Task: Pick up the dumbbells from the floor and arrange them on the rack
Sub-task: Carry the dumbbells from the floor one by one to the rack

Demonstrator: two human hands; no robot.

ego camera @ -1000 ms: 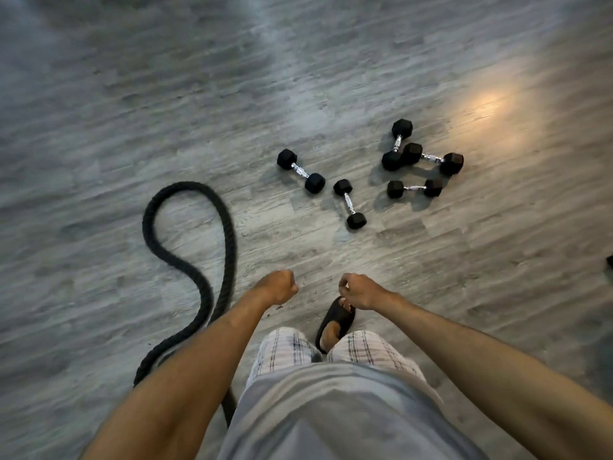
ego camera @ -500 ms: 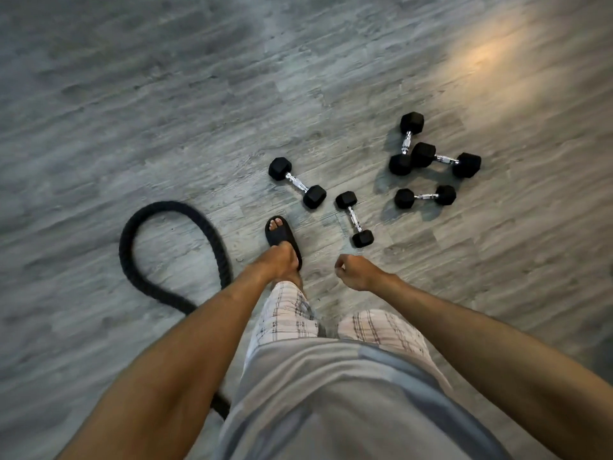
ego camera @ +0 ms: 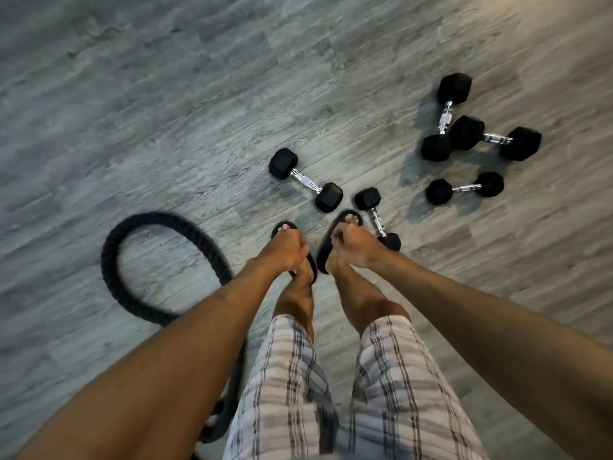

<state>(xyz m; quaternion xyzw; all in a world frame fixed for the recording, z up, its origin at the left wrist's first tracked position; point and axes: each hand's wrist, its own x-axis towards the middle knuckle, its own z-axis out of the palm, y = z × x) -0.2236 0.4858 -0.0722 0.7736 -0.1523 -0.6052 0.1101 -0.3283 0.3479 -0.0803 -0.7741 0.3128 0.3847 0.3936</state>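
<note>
Approach step; nothing lifted. Both empty, fingers curled: left hand (ego camera: 286, 250), right hand (ego camera: 357, 250). On floor (ego camera: 166, 111): nearest dumbbell (ego camera: 367, 198) at right hand's 1 o'clock, second dumbbell (ego camera: 306, 180) at 11. Next: crouch, grip its handle (ego camera: 377, 218).

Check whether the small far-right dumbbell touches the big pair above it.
Apart. The head view shows a strip of floor between the small dumbbell and the big pair.

Grey plank floor (ego camera: 166, 94): five black dumbbells (ego camera: 306, 179) scattered, thick rope (ego camera: 156, 219) looped left.
</note>
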